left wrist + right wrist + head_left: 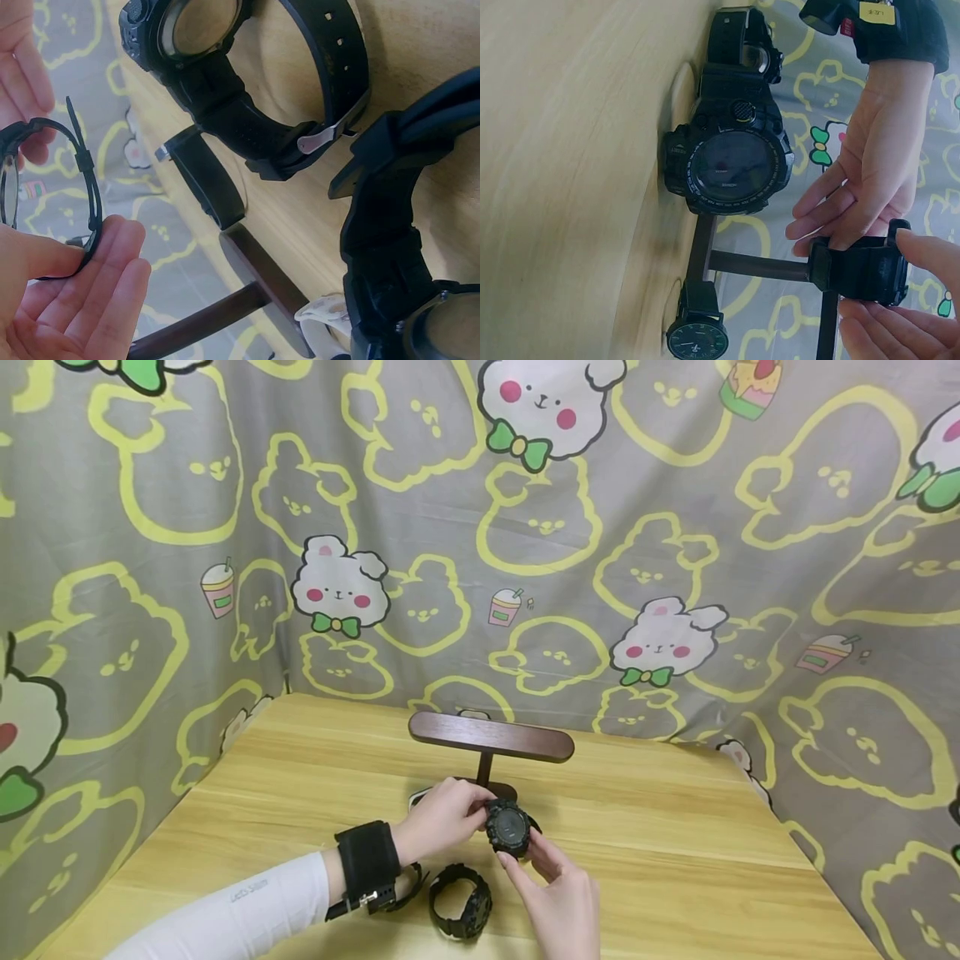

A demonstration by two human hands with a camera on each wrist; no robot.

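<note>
A black digital watch [508, 827] is raised between both hands, its face up towards the head camera. With thumb and fingers, the left hand [446, 818] pinches the strap at the watch's far left side. The right hand [562, 893] grips the case from the near right, thumb on one edge and fingers on the other. Side-on in the left wrist view, the held strap [90, 180] forms a loop. Below the hands, a second chunky black watch [461, 902] lies on its side. Another black watch [405, 889] lies partly hidden under the left wrist.
A dark wooden T-shaped stand [491, 737] with a bare bar rises behind the hands. By its base are a black analog watch [697, 337] and a pale-strapped watch [326, 319]. The wood-grain table [660, 852] meets a printed curtain [555, 610] at the back and sides.
</note>
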